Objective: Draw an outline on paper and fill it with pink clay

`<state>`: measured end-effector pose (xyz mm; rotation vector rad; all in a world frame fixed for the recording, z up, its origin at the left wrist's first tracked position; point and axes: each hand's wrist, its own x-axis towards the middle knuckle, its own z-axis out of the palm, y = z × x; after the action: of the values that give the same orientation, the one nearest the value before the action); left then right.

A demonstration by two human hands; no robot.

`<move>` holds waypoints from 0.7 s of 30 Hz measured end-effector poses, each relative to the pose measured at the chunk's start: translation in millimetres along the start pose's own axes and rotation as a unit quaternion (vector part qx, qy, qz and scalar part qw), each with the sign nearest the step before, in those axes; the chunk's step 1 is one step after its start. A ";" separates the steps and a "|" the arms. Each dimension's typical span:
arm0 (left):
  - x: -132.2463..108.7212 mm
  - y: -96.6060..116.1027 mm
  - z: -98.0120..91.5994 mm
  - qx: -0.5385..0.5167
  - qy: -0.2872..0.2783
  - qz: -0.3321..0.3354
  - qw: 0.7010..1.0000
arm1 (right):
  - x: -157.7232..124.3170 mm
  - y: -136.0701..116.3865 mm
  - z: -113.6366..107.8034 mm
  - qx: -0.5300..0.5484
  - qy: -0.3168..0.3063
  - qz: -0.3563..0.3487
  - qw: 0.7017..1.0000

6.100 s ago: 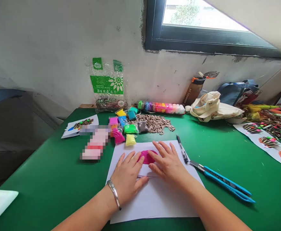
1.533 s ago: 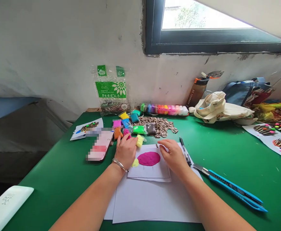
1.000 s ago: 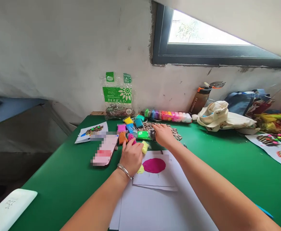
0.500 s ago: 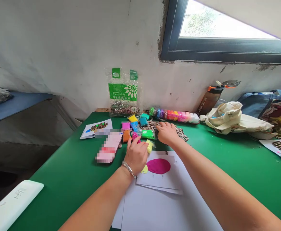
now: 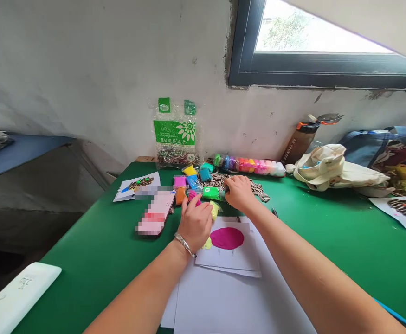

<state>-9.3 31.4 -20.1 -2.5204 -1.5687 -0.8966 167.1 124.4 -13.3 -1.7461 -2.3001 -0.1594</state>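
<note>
My left hand (image 5: 195,223), with a silver bangle at the wrist, lies over the packets of modelling clay with fingers apart. Its fingertips reach a magenta packet (image 5: 195,196) and a pale yellow packet (image 5: 214,211). My right hand (image 5: 239,192) is closed at the near edge of a pile of striped sunflower seeds (image 5: 258,189), beside a green clay packet (image 5: 210,193). A dark bit shows at its fingertips, too small to name. Below, a paper sheet (image 5: 227,262) carries a flat magenta clay oval (image 5: 227,238) with a pale yellow clay piece (image 5: 207,243) at its left.
A phone (image 5: 157,213) and a decorated card (image 5: 150,182) lie left of the packets. Behind stand a seed bag (image 5: 175,134) and a row of coloured clay (image 5: 254,165). A bottle (image 5: 300,141) and cloth bag (image 5: 328,169) are at right, a white device (image 5: 22,297) at left.
My right hand's fingers have drawn together and down at the seeds' near edge. My left hand stays on the packets. The view has shifted slightly.
</note>
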 end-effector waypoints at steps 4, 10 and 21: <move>-0.5 2.4 -1.3 0.000 0.012 0.008 1.000 | -14.7 -1.4 -8.5 0.014 0.021 -0.022 0.999; -1.0 7.5 -5.2 -0.020 0.030 0.020 0.999 | -38.7 2.3 -19.1 0.032 0.054 -0.028 0.998; -0.4 28.4 -13.8 -0.314 0.003 -0.113 0.943 | -101.7 -27.8 -38.0 0.501 0.158 0.112 0.844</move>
<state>8.0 12.8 -1.4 -2.7303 -1.8249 -1.6670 170.9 13.0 -1.5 -1.2440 -1.4447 0.6403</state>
